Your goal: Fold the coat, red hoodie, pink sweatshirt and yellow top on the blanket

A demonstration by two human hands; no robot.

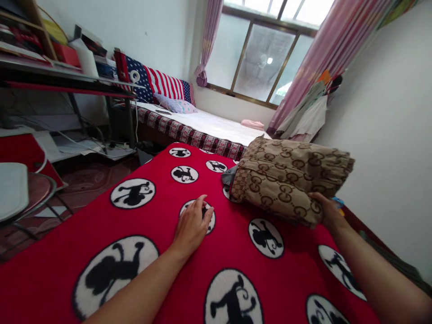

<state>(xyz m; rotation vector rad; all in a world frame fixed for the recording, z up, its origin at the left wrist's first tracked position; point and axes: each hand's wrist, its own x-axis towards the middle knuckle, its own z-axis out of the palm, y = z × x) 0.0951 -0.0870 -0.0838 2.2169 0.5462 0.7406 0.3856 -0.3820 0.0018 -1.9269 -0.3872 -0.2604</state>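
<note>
A red blanket [162, 211] with black figures in white ovals spreads out in front of me. My left hand [193, 223] lies on it palm down, fingers loosely bent and the thumb apart, holding nothing. On the right, my right hand [326, 209] grips the near right corner of a folded tan cloth [283, 180] with a brown letter pattern. The cloth is thick and many-layered, with a ruffled right end that looks raised off the blanket. A bit of grey fabric [228, 176] pokes out at its left end. My right fingertips are partly hidden by the folds.
Beyond the blanket stands a bed [209, 119] with a flag-patterned cushion [165, 81] and a folded pink cloth [252, 124]. At left are a cluttered desk [81, 81] and a stool [37, 193]. Clothes [308, 112] hang by the curtain; a white wall closes the right side.
</note>
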